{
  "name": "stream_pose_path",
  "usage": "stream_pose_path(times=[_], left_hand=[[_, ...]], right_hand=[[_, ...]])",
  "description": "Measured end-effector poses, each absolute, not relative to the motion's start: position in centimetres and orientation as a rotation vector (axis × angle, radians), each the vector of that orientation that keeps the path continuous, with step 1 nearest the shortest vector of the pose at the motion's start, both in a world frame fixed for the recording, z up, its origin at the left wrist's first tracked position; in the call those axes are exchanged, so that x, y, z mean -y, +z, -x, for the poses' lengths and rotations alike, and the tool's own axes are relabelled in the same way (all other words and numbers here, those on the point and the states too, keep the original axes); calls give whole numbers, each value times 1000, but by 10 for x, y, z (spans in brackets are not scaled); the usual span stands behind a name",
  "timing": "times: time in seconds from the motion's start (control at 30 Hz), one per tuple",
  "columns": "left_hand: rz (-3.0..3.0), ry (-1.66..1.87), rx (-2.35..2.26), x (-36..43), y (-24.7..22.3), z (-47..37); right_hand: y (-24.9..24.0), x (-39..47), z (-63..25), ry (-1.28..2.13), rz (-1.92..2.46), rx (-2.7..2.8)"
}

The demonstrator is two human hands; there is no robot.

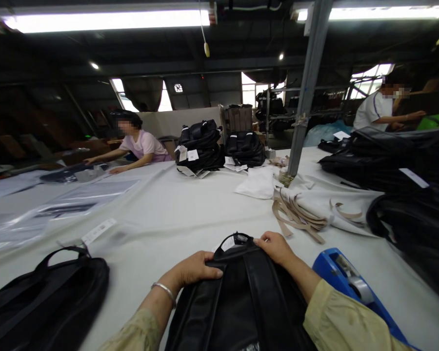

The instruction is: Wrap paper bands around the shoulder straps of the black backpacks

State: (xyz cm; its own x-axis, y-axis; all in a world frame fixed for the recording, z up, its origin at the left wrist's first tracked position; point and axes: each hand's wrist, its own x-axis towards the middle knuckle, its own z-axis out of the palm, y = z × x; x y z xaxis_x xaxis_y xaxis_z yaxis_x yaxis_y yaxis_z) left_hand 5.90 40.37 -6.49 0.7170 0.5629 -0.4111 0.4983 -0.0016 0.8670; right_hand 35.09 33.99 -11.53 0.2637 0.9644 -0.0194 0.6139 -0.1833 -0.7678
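Observation:
A black backpack (237,297) lies in front of me, its shoulder straps facing up and its top handle pointing away. My left hand (195,270) grips the upper left edge, thumb on top over a strap and the other fingers hidden beneath. At the upper right corner, beside the handle, my right hand (276,247) pinches the edge between thumb and curled fingers. A white tag (227,243) shows through the handle loop. To the left lies another black backpack (54,297), with a white label (99,231) by its handle.
A blue tape dispenser (351,282) sits right of my right arm. Beige strips (300,214) lie near a metal post (307,92). Black bags (398,156) pile up at right; more stacked bags (201,146) stand behind. Co-workers (146,141) are at far left and far right.

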Motion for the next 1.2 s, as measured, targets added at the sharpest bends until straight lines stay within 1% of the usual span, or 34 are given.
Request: stream_pose_path(times=[0.17,0.33,0.47,0.53,0.63,0.7,0.8,0.9,0.97,1.07,1.2], left_hand=[[-1616,-115,-1040,-416,-75,-63],[-1861,-137,-1286,-414,-86,-68],[-2044,-198,-1434,-412,-92,-66],[-2090,-243,-1472,-413,-95,-66],[-2119,-289,-1491,-414,-97,-69],[-2160,-278,-1518,-412,-95,-71],[-2230,-210,-1567,-398,-83,-69],[-2329,-40,-1547,-362,-57,-49],[-2291,50,-1557,-323,-36,-26],[-1973,-22,-1613,-248,-11,14],[-1685,25,-1629,-157,1,52]], right_hand=[[-105,-338,-345,553,2215,1435],[-114,-341,-346,564,2367,1551],[-109,-336,-348,379,2430,1576],[-96,-327,-344,219,2334,1600],[-80,-303,-327,111,1965,1812],[-82,-283,-311,208,1794,2017],[-102,-258,-293,393,1782,2210],[-121,-248,-291,455,1816,2252],[-126,-249,-293,476,1819,2254],[-127,-253,-297,508,1808,2243],[-129,-254,-300,524,1786,2223]])
